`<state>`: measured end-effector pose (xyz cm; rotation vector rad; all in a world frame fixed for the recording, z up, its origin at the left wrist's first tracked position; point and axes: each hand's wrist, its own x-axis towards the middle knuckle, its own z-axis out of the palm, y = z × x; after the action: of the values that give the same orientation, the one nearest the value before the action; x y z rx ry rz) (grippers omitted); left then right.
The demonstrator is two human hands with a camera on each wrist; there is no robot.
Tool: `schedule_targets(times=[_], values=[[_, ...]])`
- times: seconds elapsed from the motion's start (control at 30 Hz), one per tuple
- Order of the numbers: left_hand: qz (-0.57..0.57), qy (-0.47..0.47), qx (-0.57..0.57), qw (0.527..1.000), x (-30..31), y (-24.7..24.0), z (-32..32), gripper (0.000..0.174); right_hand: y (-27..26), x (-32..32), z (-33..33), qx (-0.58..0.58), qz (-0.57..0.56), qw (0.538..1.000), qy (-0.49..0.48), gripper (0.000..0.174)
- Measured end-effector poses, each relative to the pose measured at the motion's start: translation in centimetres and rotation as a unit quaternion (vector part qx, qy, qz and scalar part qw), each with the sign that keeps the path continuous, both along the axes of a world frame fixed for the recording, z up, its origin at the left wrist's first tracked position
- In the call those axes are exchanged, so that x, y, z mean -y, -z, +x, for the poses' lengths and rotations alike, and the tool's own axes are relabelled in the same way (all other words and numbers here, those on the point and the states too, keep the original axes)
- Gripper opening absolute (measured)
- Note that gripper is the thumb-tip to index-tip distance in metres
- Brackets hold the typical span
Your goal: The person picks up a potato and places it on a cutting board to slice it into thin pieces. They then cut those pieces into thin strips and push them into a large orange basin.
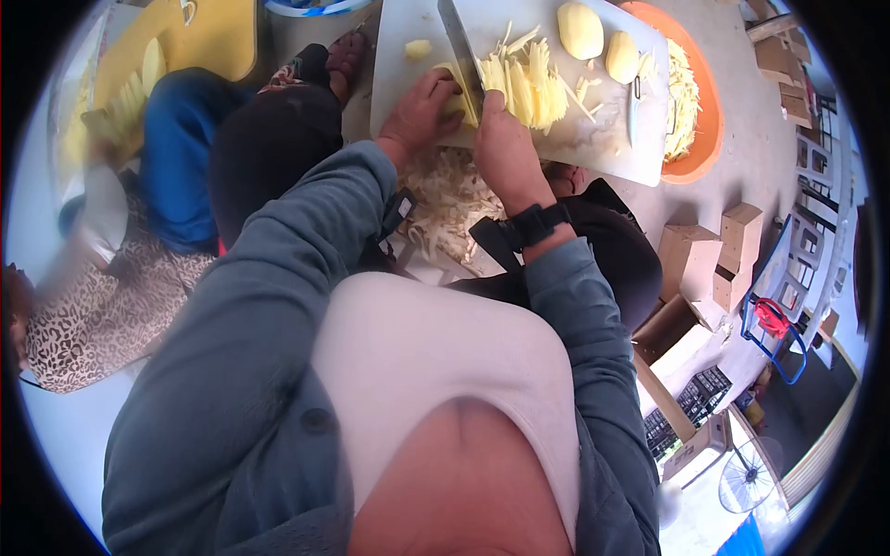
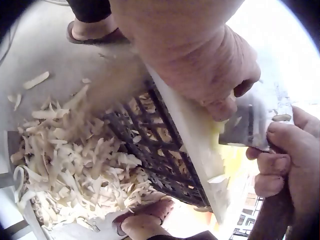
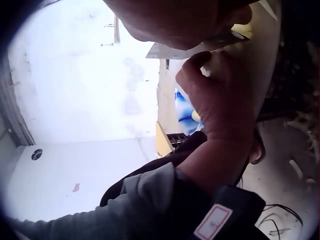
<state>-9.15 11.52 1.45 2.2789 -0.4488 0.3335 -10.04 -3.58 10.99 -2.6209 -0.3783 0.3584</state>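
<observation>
On a white cutting board, the right hand grips a wide-bladed knife, its blade standing beside the left hand. Curled left fingertips hold a piece of potato against the board, left of the blade. Cut strips lie in a pile right of the knife. In the left wrist view the left hand is close to the blade, and the right hand pinches the knife at its near end. The right wrist view shows the left hand below the blade.
Two peeled potatoes and a peeler lie on the board's right side. An orange basin of strips stands beyond it. Peelings are heaped below, by a black crate. Another person sits at the left.
</observation>
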Motion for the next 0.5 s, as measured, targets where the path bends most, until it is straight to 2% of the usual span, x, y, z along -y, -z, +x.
schedule_targets(times=[0.2, 0.43, 0.5], values=[[-0.009, -0.005, -0.015, 1.000, 0.1, -0.1, -0.1, 0.036, -0.3, 0.2, -0.9, 0.029, -0.019, 0.998, -0.048, 0.016], [0.007, 0.001, 0.008, 1.000, 0.0, 0.1, 0.1, 0.037, -1.4, 0.0, -1.3, 0.004, -0.009, 0.999, -0.041, 0.017], [0.006, -0.012, -0.007, 1.000, 0.1, 0.1, 0.1, 0.037, -1.1, -0.1, -1.1, 0.020, 0.026, 0.998, -0.044, 0.017]])
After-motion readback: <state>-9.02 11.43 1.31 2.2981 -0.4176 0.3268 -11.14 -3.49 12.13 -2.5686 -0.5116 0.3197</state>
